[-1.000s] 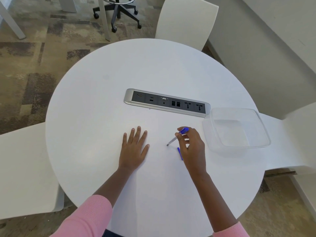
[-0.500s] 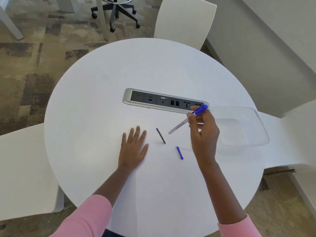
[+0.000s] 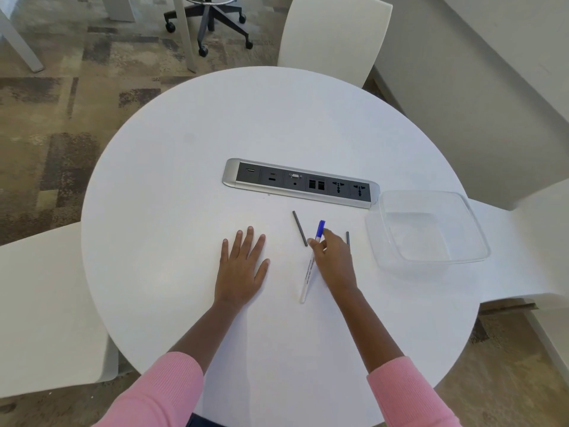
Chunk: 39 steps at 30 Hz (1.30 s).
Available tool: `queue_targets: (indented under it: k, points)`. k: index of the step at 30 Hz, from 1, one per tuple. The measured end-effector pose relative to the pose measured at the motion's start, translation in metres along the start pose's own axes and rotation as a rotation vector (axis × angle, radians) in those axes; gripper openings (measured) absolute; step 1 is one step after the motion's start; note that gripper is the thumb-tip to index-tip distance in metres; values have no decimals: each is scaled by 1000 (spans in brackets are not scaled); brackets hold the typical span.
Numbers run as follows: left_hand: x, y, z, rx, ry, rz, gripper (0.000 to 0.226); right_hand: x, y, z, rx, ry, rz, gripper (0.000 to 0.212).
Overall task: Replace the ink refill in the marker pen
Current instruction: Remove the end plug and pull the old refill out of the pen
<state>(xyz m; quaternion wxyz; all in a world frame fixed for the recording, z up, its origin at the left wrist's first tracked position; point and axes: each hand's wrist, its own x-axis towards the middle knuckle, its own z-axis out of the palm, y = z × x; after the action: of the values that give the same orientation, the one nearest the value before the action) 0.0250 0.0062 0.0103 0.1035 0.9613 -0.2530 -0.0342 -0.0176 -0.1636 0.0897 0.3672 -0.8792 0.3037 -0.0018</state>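
One marker pen lies on the round white bench, blue cap end pointing away from the person and white end pointing back toward them. Fingers of the right hand curl around it close to the blue cap, so this hand has hold of the pen. Two thin dark sticks lie near it — one dark refill just to the left of the cap, and a second dark stick peeking out behind the right hand. Flat on the bench, well apart from the pen, rests the left hand, fingers spread wide and holding nothing. Off to the right sits a clear plastic tub, and a grey socket strip is set into the bench farther back.
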Motion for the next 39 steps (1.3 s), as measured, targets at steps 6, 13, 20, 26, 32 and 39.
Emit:
queue_targets:
  k: [6,13,20,26,32,39]
  points:
    - [-1,0,-1,-18,-28,-11,61,9,3,21,-24,-68,71,28]
    - [1,-1,0,-4,-36,-4,64,9,-4,36,-67,-117,43,32]
    - [1,-1,1,-14,-41,-4,62,16,-11,39,-80,-84,40,32]
    - [0,-2,2,-28,-29,-12,57,21,-8,38,-89,-75,33,38]
    - [0,-1,6,-16,28,7,51,36,-1,22,-217,80,-76,29]
    - [0,-1,4,-18,-2,-1,55,55,4,14,-354,66,-84,28]
